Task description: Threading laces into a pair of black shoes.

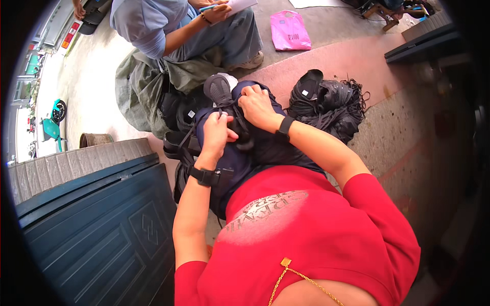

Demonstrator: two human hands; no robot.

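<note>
A dark shoe (218, 89) is on the person's lap, over the blue pants (275, 140), with its toe pointing away from the red shirt (316, 229). The left hand (217, 133) is at the near left side of the shoe. Its fingers are bent by the laces, but I cannot tell if they pinch one. The right hand (259, 108) is on the other side, with its fingers bent near the shoe. I cannot tell if it grips anything. The two hands are apart, with the shoe between them. Each wrist has a black band.

More dark shoes (332, 104) lie in a heap to the right, and others are to the left of the lap. Past them is a green sack (133, 84). A co-worker (145, 23) sits there with a pen (207, 7) and paper (240, 5). A pink bag (290, 33) lies on the ground. A blue door (102, 239) is at the lower left.
</note>
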